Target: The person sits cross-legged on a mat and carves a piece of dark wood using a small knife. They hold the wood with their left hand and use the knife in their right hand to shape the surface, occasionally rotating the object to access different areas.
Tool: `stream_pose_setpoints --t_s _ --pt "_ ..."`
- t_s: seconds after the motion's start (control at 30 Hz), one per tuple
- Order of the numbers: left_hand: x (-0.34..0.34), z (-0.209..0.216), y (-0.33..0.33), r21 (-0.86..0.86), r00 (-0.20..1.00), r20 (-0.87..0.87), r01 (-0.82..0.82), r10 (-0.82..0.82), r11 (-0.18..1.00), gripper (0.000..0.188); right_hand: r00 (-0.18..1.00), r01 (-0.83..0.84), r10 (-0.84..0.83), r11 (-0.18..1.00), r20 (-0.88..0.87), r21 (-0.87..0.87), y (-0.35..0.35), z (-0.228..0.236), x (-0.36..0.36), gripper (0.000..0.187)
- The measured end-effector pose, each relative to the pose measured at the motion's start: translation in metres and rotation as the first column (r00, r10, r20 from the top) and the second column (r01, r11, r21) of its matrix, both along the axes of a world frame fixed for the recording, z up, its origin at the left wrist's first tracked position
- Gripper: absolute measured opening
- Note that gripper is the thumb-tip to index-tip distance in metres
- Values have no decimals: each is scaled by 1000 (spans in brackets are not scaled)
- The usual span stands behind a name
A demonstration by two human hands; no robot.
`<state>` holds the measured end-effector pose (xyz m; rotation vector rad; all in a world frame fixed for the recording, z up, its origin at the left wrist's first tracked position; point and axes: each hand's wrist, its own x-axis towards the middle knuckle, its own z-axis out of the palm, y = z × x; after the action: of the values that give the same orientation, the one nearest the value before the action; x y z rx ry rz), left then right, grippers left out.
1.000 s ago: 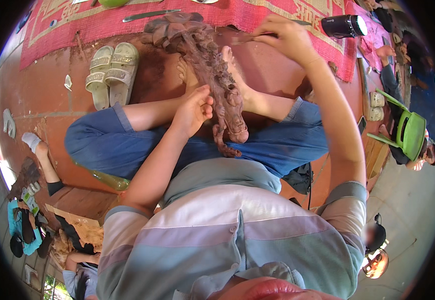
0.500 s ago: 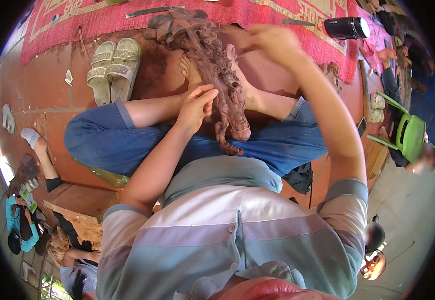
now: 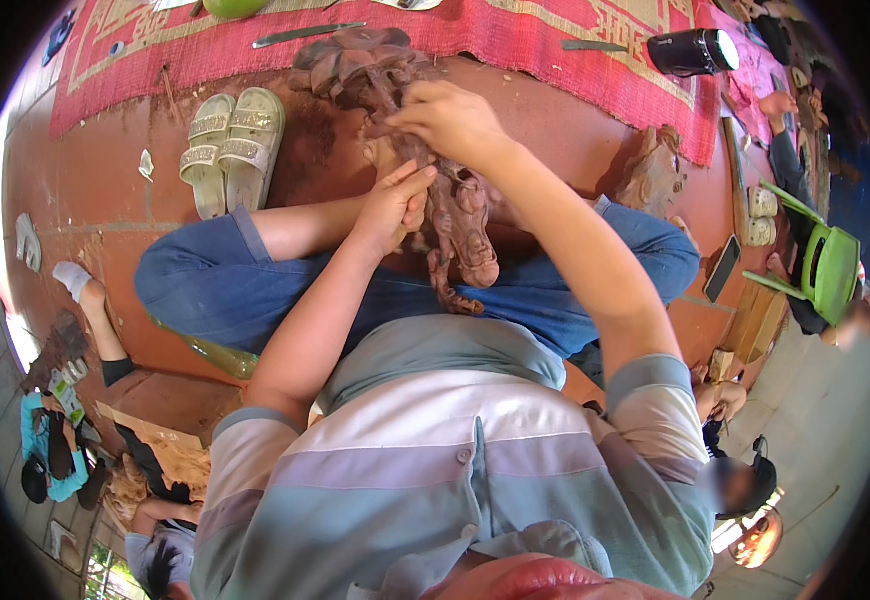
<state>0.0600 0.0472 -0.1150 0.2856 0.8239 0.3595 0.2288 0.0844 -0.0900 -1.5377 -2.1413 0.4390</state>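
A long reddish-brown wood carving (image 3: 470, 235) lies between my bent legs, its near end over my lap. Knobbly, twisted shapes run along it, and broad petal-like forms spread at its far end. My left hand (image 3: 398, 210) is closed against the carving's left side, thumb on top and fingers curled. Farther along, my right hand (image 3: 447, 118) reaches across from the right, closed, with its fingertips down on the carving's narrow part. Whatever small thing the right fingers may hold is hidden.
Pale slippers (image 3: 227, 150) stand left on the reddish tiles. A red mat (image 3: 525, 40) beyond bears flat metal tools (image 3: 307, 34) and a black cylinder (image 3: 693, 54). Rough wood (image 3: 647, 172), a phone (image 3: 722, 268) and a green chair (image 3: 823, 272) are right. Other people sit around.
My right hand has swung in from the right onto the carving, where it was blurred and apart before. My left hand stays by the carving, fingers more curled. My right knee has shifted outward.
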Motion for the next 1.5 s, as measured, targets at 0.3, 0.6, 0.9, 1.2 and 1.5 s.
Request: stream_pose_setpoints --t_s 0.3,0.6,0.9,1.2,1.5 --pt "1 -1 0 92 986 -165 -19 34 996 50 920 83 -2 978 391 -190 -19 28 105 19" --pt "-13 -5 41 138 883 -24 -461 469 876 43 184 663 -798 531 -574 -527 -174 29 167 26" --pt "15 1 47 21 963 -16 -268 268 963 32 -219 154 -769 581 -601 -799 -142 -30 21 27" --pt "48 17 38 92 931 -99 -343 352 935 34 -186 34 -754 636 -631 -771 -122 -10 -11 26" --pt "42 44 36 39 991 72 -116 113 993 36 112 369 -673 711 -731 -598 -142 16 -49 31"
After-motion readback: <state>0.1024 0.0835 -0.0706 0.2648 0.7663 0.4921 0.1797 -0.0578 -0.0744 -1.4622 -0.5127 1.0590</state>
